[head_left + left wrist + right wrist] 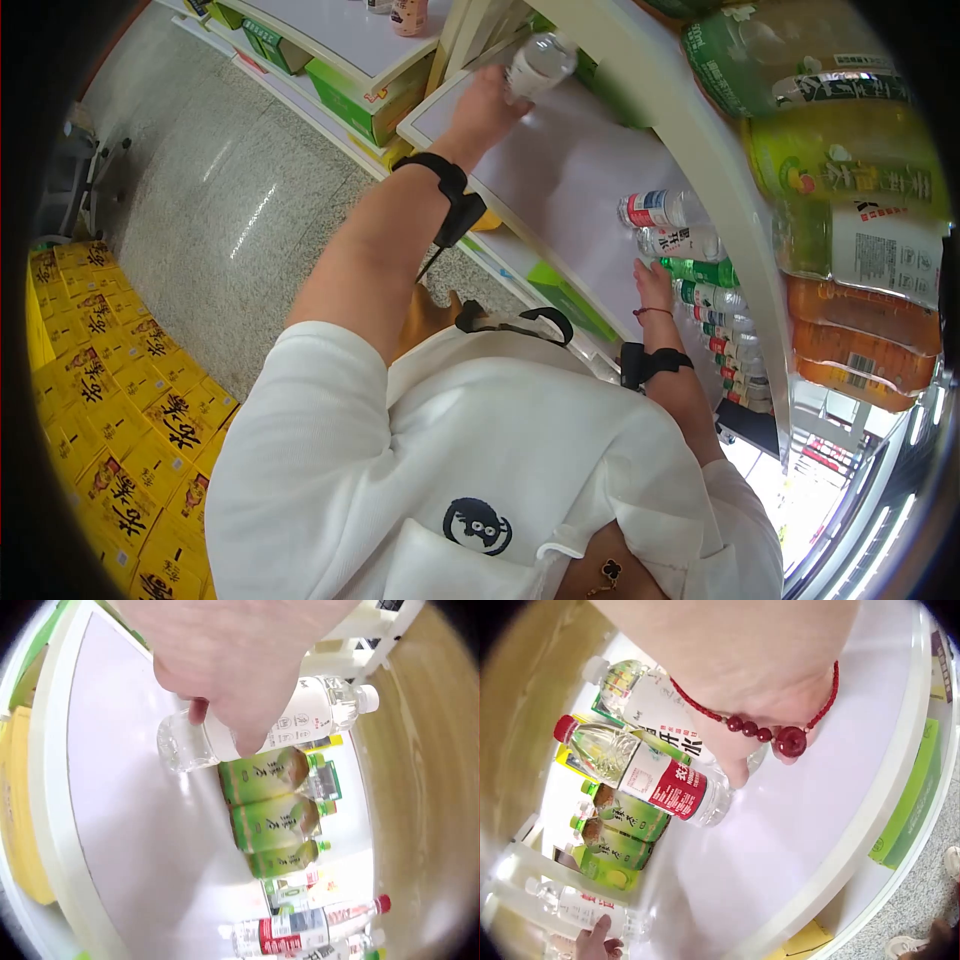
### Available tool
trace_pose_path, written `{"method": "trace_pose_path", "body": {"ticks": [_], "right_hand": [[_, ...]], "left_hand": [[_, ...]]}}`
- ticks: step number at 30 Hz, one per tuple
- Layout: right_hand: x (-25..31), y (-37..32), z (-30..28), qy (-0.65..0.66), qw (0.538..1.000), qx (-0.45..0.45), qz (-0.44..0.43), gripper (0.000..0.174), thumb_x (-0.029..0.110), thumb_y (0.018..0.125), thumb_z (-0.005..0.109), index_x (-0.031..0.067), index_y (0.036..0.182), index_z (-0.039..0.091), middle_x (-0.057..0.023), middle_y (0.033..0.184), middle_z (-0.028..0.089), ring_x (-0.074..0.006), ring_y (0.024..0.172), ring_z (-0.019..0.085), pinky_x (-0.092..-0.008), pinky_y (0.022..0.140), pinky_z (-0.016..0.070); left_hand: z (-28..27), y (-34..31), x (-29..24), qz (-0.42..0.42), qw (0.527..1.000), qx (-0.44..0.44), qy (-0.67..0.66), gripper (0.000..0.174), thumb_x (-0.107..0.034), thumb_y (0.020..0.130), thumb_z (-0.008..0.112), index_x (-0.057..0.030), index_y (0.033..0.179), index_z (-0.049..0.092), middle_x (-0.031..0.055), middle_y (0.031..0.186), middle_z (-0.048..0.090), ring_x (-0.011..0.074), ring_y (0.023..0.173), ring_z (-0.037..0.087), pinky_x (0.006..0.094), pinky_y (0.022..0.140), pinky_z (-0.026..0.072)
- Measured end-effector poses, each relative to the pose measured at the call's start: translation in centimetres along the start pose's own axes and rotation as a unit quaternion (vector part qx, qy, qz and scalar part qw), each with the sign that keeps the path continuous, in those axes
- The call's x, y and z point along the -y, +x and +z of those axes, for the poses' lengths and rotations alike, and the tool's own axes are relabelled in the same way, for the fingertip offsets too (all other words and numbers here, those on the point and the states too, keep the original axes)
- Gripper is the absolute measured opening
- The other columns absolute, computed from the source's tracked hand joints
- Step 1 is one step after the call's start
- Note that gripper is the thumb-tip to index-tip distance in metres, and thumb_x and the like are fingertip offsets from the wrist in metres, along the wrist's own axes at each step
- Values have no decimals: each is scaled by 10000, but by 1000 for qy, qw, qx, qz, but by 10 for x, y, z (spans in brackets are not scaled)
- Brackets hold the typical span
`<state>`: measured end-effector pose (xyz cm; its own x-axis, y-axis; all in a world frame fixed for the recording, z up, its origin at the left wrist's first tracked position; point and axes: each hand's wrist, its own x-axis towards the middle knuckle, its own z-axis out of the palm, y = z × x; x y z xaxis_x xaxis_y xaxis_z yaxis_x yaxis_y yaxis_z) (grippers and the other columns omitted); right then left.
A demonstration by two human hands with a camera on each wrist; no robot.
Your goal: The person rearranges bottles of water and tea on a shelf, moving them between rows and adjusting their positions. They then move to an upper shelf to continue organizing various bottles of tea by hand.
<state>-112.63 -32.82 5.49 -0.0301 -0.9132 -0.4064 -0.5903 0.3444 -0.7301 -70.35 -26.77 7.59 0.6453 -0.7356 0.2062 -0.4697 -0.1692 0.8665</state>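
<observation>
My left hand (487,112) grips a clear plastic bottle (542,66) with a white label, fingers wrapped round its lower half. In the left wrist view this bottle (311,712) stands in front of green tea bottles (274,817). My right hand (655,287), with a red beaded bracelet (761,733), is at the base of a white-labelled water bottle (680,243). Its fingertips look fairly straight there and hide part of the base. Beside that bottle is a red-capped bottle (656,776) with a red and white label.
The bottles stand on a white curved shelf (560,190). Large drink bottles (850,170) line the shelf above, at the right. More small bottles (735,345) run along the right end. Yellow cartons (120,420) are stacked on the left; a green box (350,100) sits on a lower shelf.
</observation>
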Motion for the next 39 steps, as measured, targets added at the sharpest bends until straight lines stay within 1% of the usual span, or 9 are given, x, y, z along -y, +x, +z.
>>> {"method": "trace_pose_path", "body": {"ticks": [2, 6, 8, 12, 15, 17, 20, 27, 39], "right_hand": [[-6, 2, -1, -28, 999, 6, -24, 806, 316, 792, 722, -125, 1338, 325, -179, 1136, 563, -213, 990, 574, -310, 828, 446], [-4, -10, 0, -23, 999, 10, -41, 800, 313, 788, 725, -118, 1336, 333, -175, 1136, 567, -198, 986, 568, -307, 823, 442], [-1, -13, -1, -37, 998, 20, -40, 774, 320, 786, 727, -97, 1324, 358, -158, 1137, 575, -184, 971, 564, -301, 812, 443], [-3, -18, -6, -32, 996, 59, -67, 722, 302, 797, 720, -69, 1316, 382, -148, 1157, 578, -171, 976, 557, -290, 809, 445], [-9, -17, -9, 1, 992, 92, -88, 666, 222, 798, 734, -75, 1287, 393, -183, 1158, 574, -219, 1030, 567, -313, 907, 447], [-8, -20, -14, -38, 987, 122, -100, 637, 193, 805, 723, -49, 1295, 396, -192, 1186, 553, -224, 1052, 560, -317, 916, 449], [-17, -19, -19, -20, 980, 155, -127, 613, 167, 809, 715, -28, 1298, 400, -194, 1183, 551, -226, 1080, 550, -318, 923, 450], [-26, -19, -26, -6, 961, 217, -173, 608, 140, 809, 712, -30, 1292, 384, -169, 1153, 558, -234, 1083, 555, -326, 919, 460], [-62, 11, -33, -39, 934, 270, -231, 589, 149, 757, 766, -20, 1212, 432, -135, 1041, 593, -175, 978, 568, -305, 852, 481]], "left_hand": [[18, -11, -14, 7, 998, 65, 5, 584, -259, 712, 753, -34, 1164, 460, 197, 1131, 525, 361, 1019, 568, 416, 866, 478], [60, -41, -50, 23, 995, 93, -17, 586, -238, 692, 762, -33, 1146, 453, 191, 1116, 522, 375, 992, 578, 429, 841, 490], [76, -52, -68, -16, 989, 146, -22, 624, -229, 703, 753, -25, 1203, 442, 190, 1173, 500, 356, 1019, 566, 410, 870, 476], [105, -65, -87, -12, 989, 144, -32, 642, -216, 707, 744, -28, 1235, 433, 198, 1205, 492, 357, 1042, 556, 412, 874, 478], [124, -69, -89, -23, 989, 142, -39, 633, -194, 706, 743, -60, 1252, 454, 183, 1225, 502, 359, 1064, 548, 409, 880, 481], [140, -73, -86, 24, 994, 101, -43, 538, -166, 677, 770, -33, 1094, 457, 183, 1132, 513, 378, 970, 588, 440, 828, 501], [130, -78, -104, -34, 990, 124, -64, 526, -149, 688, 769, -32, 1095, 458, 177, 1133, 516, 376, 992, 579, 437, 842, 495], [154, -80, -103, -36, 993, 114, -23, 509, -144, 684, 775, -25, 1080, 479, 176, 1134, 518, 374, 1014, 566, 430, 856, 488], [182, -85, -94, -52, 993, 80, -65, 606, -119, 706, 758, -40, 1204, 422, 188, 1205, 472, 399, 1105, 502, 442, 911, 446]]}}
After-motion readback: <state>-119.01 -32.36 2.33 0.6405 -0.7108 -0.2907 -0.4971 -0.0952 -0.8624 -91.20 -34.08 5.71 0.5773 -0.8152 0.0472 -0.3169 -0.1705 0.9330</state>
